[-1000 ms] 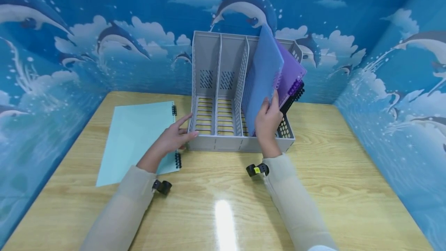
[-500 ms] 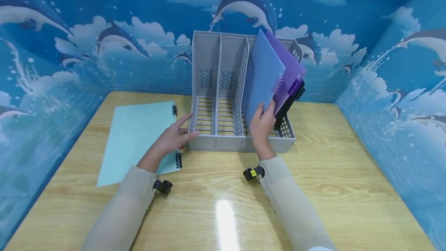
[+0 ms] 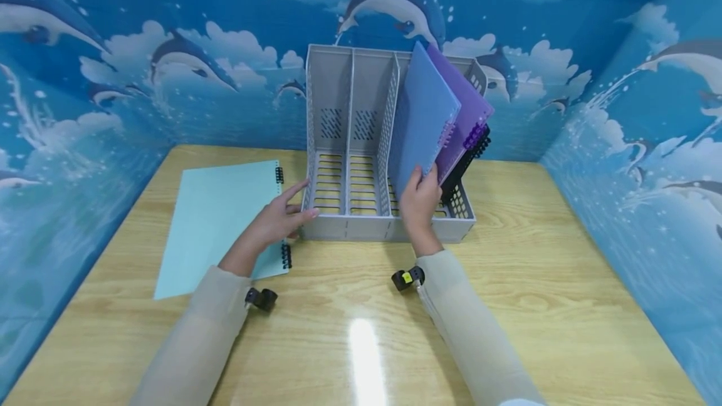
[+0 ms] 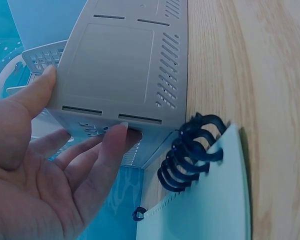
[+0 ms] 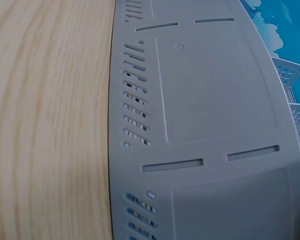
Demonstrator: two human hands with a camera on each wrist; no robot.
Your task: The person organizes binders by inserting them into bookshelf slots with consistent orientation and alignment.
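A grey file organizer with upright dividers stands at the back of the table. My right hand pinches the lower spine edge of a blue spiral notebook, which leans in the organizer's right section. Just right of it are a purple spiral notebook and a black spiral notebook, partly covered. My left hand grips the organizer's front left corner. In the left wrist view the thumb and fingers spread around that corner. The right wrist view shows mostly the organizer's front wall.
A pale green spiral notebook lies flat on the wooden table at left, its black coil beside the organizer and partly under my left hand. Dolphin-printed walls close off the back and sides.
My right hand has shifted a little left and down along the blue notebook, which sits slightly lower and further left in its section. The left hand stays at the corner.
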